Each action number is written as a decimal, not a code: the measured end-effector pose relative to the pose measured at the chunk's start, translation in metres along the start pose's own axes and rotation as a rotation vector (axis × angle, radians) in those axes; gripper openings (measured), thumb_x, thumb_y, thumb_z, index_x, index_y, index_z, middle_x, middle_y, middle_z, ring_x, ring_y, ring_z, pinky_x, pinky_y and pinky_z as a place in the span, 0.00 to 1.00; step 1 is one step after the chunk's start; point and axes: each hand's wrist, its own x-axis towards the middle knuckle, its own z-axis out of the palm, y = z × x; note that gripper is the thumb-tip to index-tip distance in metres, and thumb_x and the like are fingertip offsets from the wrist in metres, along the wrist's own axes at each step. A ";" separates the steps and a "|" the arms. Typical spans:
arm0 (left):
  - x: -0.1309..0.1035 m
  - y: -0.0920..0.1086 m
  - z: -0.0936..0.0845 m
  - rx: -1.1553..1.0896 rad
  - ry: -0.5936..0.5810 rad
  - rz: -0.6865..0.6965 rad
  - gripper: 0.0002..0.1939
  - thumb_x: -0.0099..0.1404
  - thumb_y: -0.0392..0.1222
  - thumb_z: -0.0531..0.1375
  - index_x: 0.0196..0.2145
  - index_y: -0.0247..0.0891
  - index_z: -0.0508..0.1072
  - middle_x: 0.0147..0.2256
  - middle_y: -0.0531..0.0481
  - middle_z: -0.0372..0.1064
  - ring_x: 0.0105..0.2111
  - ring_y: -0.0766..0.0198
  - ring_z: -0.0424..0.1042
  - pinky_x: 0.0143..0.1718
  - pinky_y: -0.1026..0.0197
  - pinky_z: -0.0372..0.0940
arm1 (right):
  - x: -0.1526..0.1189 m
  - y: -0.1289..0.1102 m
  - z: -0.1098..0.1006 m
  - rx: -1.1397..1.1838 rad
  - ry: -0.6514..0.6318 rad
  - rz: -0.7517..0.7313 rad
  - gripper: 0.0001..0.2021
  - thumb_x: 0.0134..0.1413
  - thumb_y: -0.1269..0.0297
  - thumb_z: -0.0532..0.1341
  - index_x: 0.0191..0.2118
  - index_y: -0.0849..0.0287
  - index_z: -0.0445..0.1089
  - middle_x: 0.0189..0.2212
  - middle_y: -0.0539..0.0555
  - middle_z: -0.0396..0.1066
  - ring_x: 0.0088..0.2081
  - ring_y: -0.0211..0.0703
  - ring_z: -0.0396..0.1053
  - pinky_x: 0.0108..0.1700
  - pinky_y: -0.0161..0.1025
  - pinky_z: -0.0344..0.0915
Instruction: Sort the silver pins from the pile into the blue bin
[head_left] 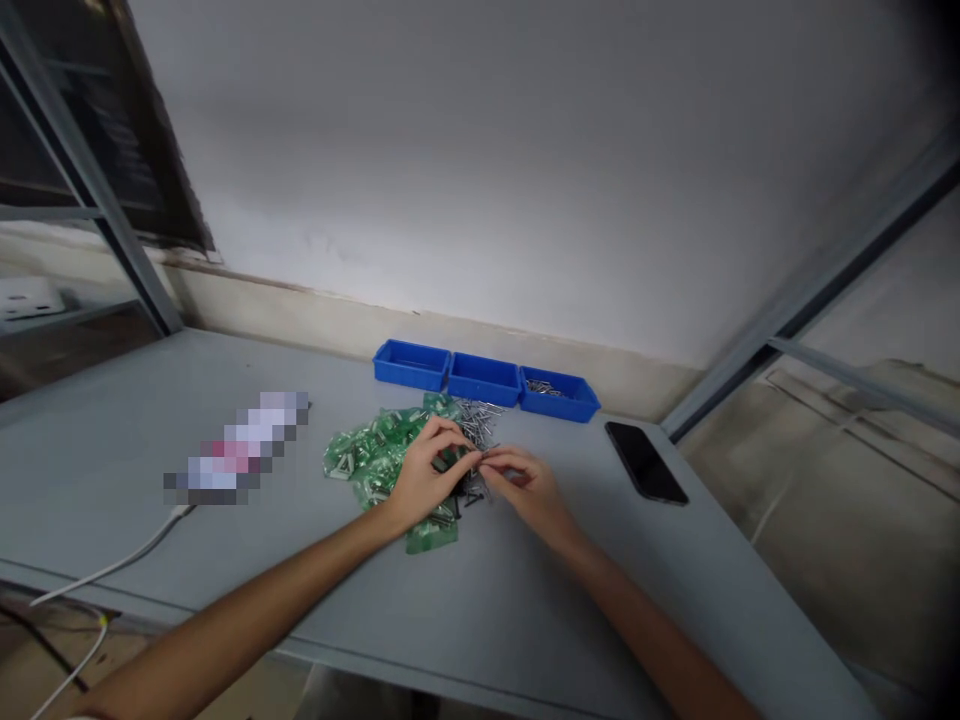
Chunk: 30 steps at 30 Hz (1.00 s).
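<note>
My left hand (pixel 429 475) reaches over a pile of green plastic bags (pixel 367 450) with small metal pieces inside. Its thumb and fingers close in a pinch. Opposite it, my right hand (pixel 534 492) pinches too, and the fingertips of both hands meet. Whatever lies between them is too small to make out. Loose screws (pixel 480 418) lie in a heap just beyond and beneath my fingers. One green bag (pixel 431 535) sticks out toward me below my left wrist.
Three blue trays stand in a row by the wall: a left tray (pixel 409 376), a middle tray (pixel 484 388) and a right tray (pixel 562 405) holding metal pieces. A black phone (pixel 646 462) lies at right. A white cable (pixel 127 560) runs to a blurred-out object (pixel 247 450) at left.
</note>
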 end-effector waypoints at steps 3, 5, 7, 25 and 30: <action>0.002 -0.002 -0.002 0.034 -0.033 0.009 0.05 0.58 0.41 0.61 0.32 0.38 0.72 0.34 0.48 0.63 0.38 0.62 0.66 0.42 0.58 0.62 | 0.007 0.006 -0.008 0.062 0.083 0.115 0.13 0.44 0.53 0.62 0.28 0.60 0.73 0.28 0.53 0.70 0.25 0.37 0.66 0.23 0.33 0.62; 0.002 -0.005 -0.003 0.065 -0.058 -0.003 0.08 0.57 0.43 0.62 0.33 0.38 0.72 0.36 0.48 0.63 0.39 0.61 0.66 0.43 0.56 0.63 | 0.012 0.011 -0.015 0.079 0.101 0.182 0.16 0.45 0.51 0.61 0.30 0.61 0.72 0.22 0.51 0.69 0.20 0.35 0.63 0.20 0.33 0.59; 0.002 -0.010 -0.004 0.098 -0.059 -0.020 0.08 0.56 0.45 0.63 0.33 0.39 0.73 0.36 0.48 0.63 0.39 0.60 0.66 0.44 0.55 0.63 | 0.019 0.016 -0.025 0.086 0.130 0.202 0.18 0.45 0.49 0.60 0.30 0.61 0.72 0.21 0.52 0.68 0.19 0.35 0.62 0.19 0.33 0.59; 0.006 -0.022 -0.013 0.288 -0.055 0.059 0.13 0.50 0.48 0.66 0.18 0.37 0.71 0.36 0.47 0.65 0.37 0.58 0.67 0.40 0.54 0.64 | 0.077 0.042 -0.093 0.192 0.211 0.343 0.29 0.45 0.58 0.64 0.55 0.57 0.61 0.41 0.59 0.73 0.31 0.41 0.74 0.23 0.32 0.68; 0.007 -0.020 -0.013 0.293 -0.041 0.044 0.19 0.55 0.51 0.61 0.15 0.36 0.68 0.34 0.47 0.64 0.36 0.60 0.67 0.40 0.56 0.63 | 0.038 0.044 -0.062 -0.076 -0.169 0.274 0.26 0.45 0.58 0.63 0.52 0.59 0.65 0.38 0.59 0.74 0.27 0.40 0.71 0.20 0.32 0.64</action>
